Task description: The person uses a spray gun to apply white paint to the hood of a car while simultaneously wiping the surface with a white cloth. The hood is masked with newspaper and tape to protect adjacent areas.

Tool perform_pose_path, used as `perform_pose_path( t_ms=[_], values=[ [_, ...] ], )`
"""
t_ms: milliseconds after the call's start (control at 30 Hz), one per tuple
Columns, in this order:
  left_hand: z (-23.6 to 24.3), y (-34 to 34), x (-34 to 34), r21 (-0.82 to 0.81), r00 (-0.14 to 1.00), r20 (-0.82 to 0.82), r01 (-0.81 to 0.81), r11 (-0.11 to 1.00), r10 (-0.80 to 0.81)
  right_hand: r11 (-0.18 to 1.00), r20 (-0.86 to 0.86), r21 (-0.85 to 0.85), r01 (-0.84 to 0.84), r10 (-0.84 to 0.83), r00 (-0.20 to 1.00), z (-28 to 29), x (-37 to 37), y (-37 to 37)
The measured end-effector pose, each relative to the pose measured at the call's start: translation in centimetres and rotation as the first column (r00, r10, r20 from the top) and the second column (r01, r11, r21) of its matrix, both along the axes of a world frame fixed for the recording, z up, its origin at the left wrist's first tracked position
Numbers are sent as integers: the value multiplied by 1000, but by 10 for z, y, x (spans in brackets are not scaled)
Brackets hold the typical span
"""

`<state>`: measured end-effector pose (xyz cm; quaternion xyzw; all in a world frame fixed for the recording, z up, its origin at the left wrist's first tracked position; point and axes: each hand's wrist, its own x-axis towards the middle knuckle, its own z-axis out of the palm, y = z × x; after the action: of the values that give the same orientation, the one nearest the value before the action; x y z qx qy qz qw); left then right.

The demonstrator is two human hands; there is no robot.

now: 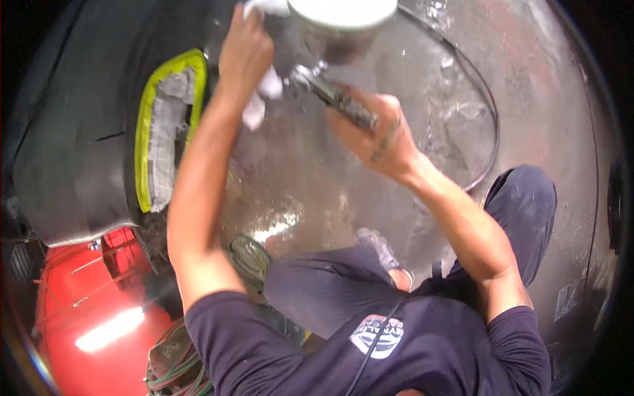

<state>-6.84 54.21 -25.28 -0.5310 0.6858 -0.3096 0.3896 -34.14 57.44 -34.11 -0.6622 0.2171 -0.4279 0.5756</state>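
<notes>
My left hand point(247, 53) is raised at the upper left, its fingers closed around a white cloth point(267, 6). White folds point(264, 92) hang beside its wrist. To its right, my right hand point(380, 135) wraps around a metal pistol-grip tool that resembles a spray gun point(330, 92). The gun's shiny head points up and left, toward the left hand, and motion blurs it. Just above the gun is a round container point(343, 13) with a white top, cut off by the upper edge. What the gun's head faces is too blurred to make out.
A dark curved vehicle panel point(79, 152) stands at the left; its opening is edged with yellow-green tape point(142, 145) and covered with pale masking material point(168, 132). A dark hose point(492, 99) curves across the stained grey floor point(317, 178). Coiled hoses point(175, 369) lie at lower left.
</notes>
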Motion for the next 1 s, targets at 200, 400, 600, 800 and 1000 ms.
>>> perform_pose_path(
  t_ms=[200, 400, 600, 800, 1000],
  values=[
    [4, 12, -16, 328, 992, 128, -62, 943, 20, 992, -81, 126, -27, 38, 996, -2, -7, -7],
    [-1, 150, 11, 605, 975, 206, -57, 794, -87, 997, -23, -22, -71, 70, 997, -9, 0, 4],
    [-5, 224, 36, 521, 913, -374, 61, 851, 164, 983, 50, -116, -144, 151, 987, 7, 0, 20],
    [62, 182, -56, 55, 545, -832, -99, 994, 101, 957, 13, 168, -236, 237, 971, 89, -26, 36],
    [178, 195, -115, -138, -29, -983, -548, 825, -183, 955, -219, 90, -283, 296, 930, 256, -45, 31]
  ],
)
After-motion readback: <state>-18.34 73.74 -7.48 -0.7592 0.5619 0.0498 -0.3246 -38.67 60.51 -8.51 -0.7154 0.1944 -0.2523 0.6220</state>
